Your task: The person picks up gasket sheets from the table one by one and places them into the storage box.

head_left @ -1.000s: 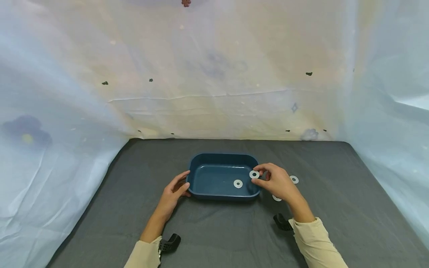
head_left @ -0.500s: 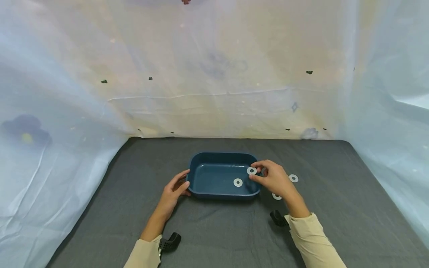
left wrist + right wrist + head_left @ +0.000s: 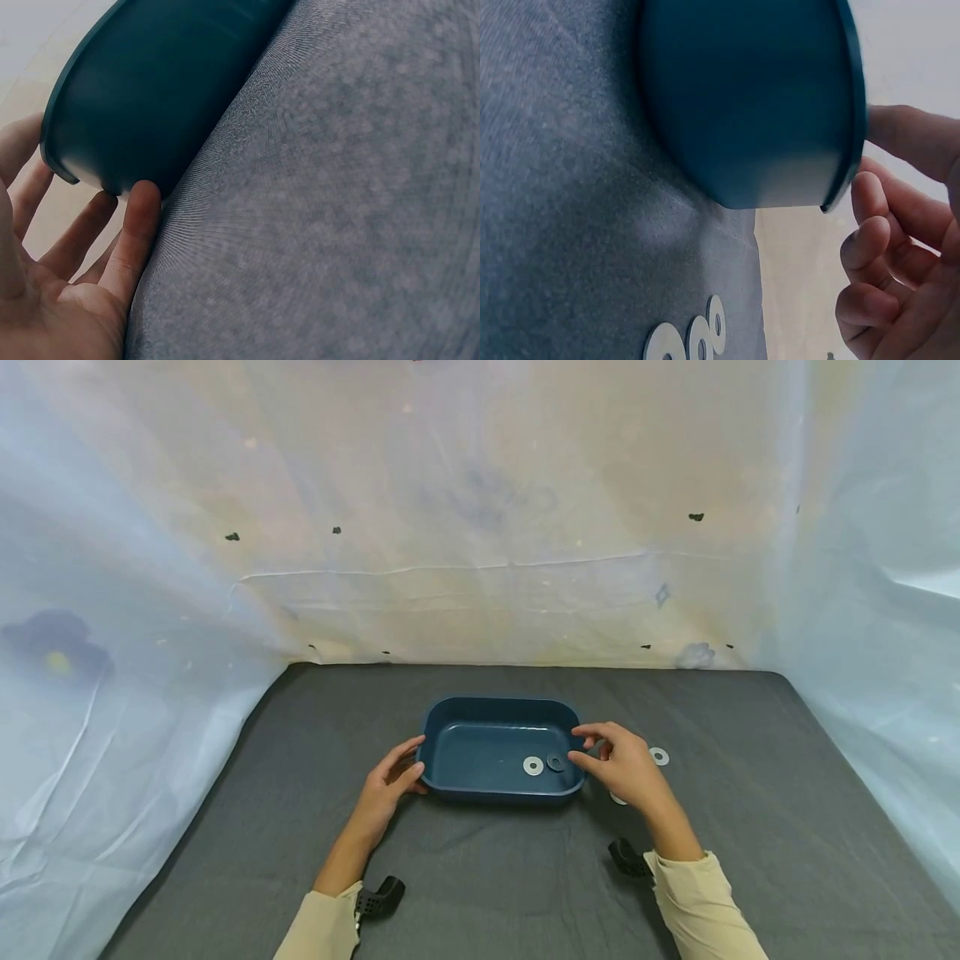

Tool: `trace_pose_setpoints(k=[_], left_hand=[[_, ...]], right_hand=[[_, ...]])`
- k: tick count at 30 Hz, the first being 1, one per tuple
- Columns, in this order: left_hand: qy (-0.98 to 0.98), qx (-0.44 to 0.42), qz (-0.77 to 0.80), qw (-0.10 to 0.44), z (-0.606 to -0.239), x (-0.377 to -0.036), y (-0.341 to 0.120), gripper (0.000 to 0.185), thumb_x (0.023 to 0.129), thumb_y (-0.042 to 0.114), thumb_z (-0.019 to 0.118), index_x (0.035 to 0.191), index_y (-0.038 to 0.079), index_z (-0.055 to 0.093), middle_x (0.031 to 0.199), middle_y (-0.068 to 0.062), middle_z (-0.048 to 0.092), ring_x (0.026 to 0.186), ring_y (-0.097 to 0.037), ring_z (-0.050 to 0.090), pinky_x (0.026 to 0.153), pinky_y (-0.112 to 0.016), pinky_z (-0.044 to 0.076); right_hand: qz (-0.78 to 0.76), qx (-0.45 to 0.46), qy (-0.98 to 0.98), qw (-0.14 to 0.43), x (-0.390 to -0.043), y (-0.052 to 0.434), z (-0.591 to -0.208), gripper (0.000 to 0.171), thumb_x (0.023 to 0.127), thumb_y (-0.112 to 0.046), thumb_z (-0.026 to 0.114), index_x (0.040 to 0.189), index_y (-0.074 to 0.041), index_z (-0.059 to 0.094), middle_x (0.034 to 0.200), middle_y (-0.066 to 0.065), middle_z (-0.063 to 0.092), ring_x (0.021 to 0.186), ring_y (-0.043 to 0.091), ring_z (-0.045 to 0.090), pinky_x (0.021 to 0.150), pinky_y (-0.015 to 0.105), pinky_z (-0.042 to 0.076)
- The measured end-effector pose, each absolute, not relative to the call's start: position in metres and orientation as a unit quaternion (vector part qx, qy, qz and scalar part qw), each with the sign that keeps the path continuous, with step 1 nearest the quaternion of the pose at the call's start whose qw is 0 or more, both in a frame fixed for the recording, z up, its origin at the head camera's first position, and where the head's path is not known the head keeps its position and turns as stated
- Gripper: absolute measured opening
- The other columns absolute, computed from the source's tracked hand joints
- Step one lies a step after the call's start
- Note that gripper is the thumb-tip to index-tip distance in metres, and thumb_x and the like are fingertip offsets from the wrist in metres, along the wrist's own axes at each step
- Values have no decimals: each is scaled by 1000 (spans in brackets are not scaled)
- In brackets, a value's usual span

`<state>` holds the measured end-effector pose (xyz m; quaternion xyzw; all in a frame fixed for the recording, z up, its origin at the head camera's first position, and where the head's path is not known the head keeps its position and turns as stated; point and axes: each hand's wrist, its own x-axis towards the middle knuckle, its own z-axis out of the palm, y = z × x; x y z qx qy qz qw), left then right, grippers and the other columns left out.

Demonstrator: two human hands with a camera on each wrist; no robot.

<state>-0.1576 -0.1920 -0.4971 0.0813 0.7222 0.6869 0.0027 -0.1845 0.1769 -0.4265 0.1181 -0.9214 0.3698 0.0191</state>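
Note:
My left hand (image 3: 386, 791) rests its fingers against the left end of a dark blue rectangular basin (image 3: 480, 794); in the left wrist view its fingertips touch the outer wall. At the right end my right hand (image 3: 627, 768) hovers by the rim, thumb and index finger apart with nothing between them. Inside the basin, near its right side, lie a pale flat washer (image 3: 533, 766) and, close beside it, a darker-looking washer (image 3: 555, 763). On the cloth to the right are another washer (image 3: 659, 756) and one partly hidden behind my right wrist (image 3: 618, 799).
A dark grey cloth (image 3: 480, 877) covers the table. In the right wrist view three washers (image 3: 665, 343) lie in a row beside the basin. A patterned pale sheet (image 3: 480, 610) rises behind the table, and more sheeting hangs at both sides.
My right hand first moved slightly inward with the pinched washer, then let it go into the basin and drew back to the right rim. My left hand has stayed at the left end.

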Motion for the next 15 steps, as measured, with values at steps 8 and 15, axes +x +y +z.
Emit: trace_pose_setpoints(k=[8,15], left_hand=[[725,77,685,6,-495,-157,-187,48,101,22,59,147,14,47,146,-17,47,99,-16,61,79,-30,58],[721,78,689,7,-495,-157,-186,49,101,21,60,147,13,47,146,-18,47,101,-17,61,78,-30,58]], right_hand=[[366,108,-924,27,-177,191,-423,37,90,-27,75,123,-12,69,100,4,62,74,14,50,59,25,41],[342,98,-934,34,-173,210,-419,35,92,-30,73,123,-15,69,98,0,60,74,12,50,57,25,40]])
